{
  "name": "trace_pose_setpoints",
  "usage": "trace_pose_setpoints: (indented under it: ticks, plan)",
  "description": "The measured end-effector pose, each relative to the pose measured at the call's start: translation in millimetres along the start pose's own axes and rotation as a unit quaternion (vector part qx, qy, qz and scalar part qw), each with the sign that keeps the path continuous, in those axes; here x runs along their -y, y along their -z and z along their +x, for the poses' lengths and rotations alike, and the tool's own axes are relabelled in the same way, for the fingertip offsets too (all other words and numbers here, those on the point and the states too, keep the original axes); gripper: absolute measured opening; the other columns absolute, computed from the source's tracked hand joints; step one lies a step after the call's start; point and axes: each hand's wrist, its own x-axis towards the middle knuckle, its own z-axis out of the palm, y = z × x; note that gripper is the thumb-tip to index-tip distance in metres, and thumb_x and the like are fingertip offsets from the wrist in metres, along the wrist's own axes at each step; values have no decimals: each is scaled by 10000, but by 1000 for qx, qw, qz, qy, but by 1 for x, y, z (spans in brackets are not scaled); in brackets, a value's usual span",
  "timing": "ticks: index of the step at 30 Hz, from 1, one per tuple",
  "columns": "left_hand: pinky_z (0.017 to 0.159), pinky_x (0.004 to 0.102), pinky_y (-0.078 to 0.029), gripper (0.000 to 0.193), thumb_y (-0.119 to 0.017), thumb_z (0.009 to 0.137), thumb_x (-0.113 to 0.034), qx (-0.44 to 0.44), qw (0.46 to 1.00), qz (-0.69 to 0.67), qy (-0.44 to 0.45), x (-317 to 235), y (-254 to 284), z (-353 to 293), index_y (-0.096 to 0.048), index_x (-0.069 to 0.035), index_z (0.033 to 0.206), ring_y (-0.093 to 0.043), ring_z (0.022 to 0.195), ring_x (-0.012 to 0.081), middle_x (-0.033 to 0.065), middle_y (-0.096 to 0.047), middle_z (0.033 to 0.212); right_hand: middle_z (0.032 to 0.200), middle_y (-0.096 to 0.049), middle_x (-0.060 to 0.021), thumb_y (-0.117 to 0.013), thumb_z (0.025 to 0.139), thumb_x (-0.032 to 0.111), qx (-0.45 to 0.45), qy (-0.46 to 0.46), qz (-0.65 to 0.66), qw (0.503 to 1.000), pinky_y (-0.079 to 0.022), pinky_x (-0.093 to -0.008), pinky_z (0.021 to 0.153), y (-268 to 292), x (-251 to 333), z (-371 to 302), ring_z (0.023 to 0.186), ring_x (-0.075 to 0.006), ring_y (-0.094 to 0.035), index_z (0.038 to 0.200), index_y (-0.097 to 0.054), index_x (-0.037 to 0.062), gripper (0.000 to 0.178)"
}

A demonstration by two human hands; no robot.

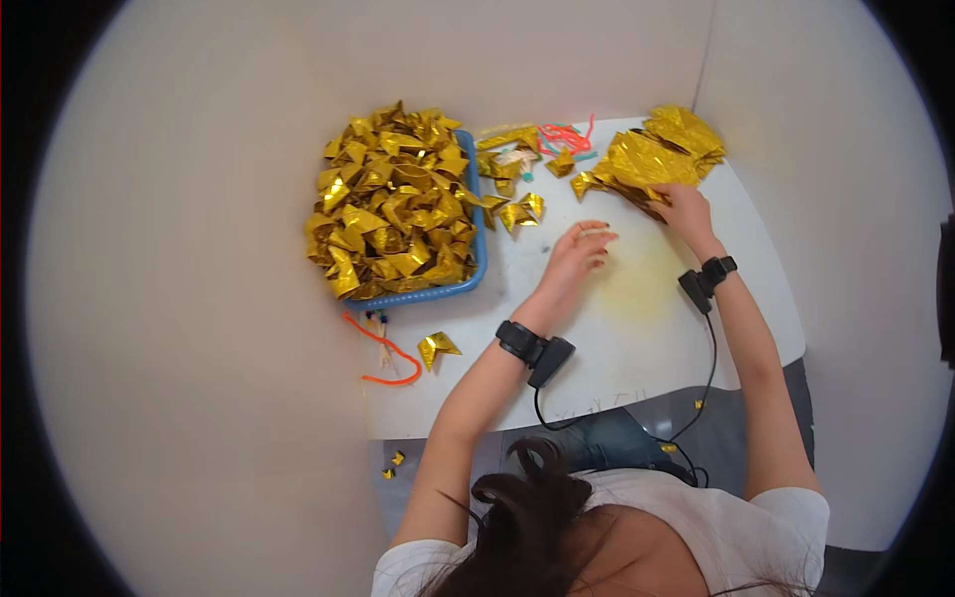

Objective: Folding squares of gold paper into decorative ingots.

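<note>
At the far right of the white table, my right hand (688, 217) is closed on the near edge of a crumpled pile of gold foil paper (652, 159). My left hand (575, 267) hovers over the middle of the tabletop, its fingers loosely bent and apart, with nothing seen in them. To the left stands a blue plastic basket (479, 239), heaped above its rim with folded gold foil pieces (393, 204). A few more such folded pieces (519, 212) lie between the basket and my left hand.
Orange-red strings (567, 137) lie at the back of the white table (537, 328). An orange strand (408, 368) and a single gold piece (438, 348) sit near the basket's front. Pale walls close in around the table. Black wrist straps with a cable (713, 363) hang from my arms.
</note>
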Motion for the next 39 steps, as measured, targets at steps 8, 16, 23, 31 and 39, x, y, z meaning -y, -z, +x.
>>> trace_pose_setpoints:
  ticks: [8, 16, 23, 31, 39]
  plan:
    - [955, 326, -439, 601, -710, 827, -160, -111, 976, 131, -137, 20, 39, 38, -392, -44, 1324, -454, 1221, 241, 120, -402, 1361, 923, -691, -118, -675, 816, 230, -66, 171, 190, 964, -503, -373, 820, -2, 41, -7, 919, -267, -657, 1129, -639, 59, 359]
    - [1063, 380, -394, 421, -524, 938, -65, -110, 983, 37, -142, 9, 32, 22, -385, -33, 1335, -411, 1292, 239, 120, -399, 1391, 1143, -614, -158, -633, 808, 158, 122, 99, 50, 986, -473, -416, 886, -8, 10, -21, 1110, -341, -555, 1329, -457, 83, 555]
    - [1043, 347, -408, 423, -522, 899, 20, -90, 984, 54, -141, 6, 29, 18, -410, -21, 1305, -390, 1305, 241, 111, -420, 1357, 1026, -656, -168, -612, 799, 95, -61, 147, -44, 986, -507, -372, 771, -25, 6, -19, 968, -303, -624, 1257, -528, 71, 466]
    - [1061, 384, -380, 616, -596, 915, -148, -24, 990, 30, -138, 6, 33, 16, -268, -51, 1427, -422, 1284, 240, 150, -373, 1425, 1169, -613, -60, -612, 874, 75, 231, -152, 687, 672, -492, -276, 859, 0, 25, -30, 1016, -108, -601, 1244, -507, -25, 398]
    - [995, 348, -439, 729, -622, 860, 5, -86, 989, 20, -121, 2, 24, 11, -215, -78, 1459, -489, 1213, 208, 182, -399, 1404, 1098, -644, -86, -644, 856, 97, 140, -141, 636, 746, -492, -260, 836, -20, 26, -47, 970, -112, -616, 1222, -532, -30, 404]
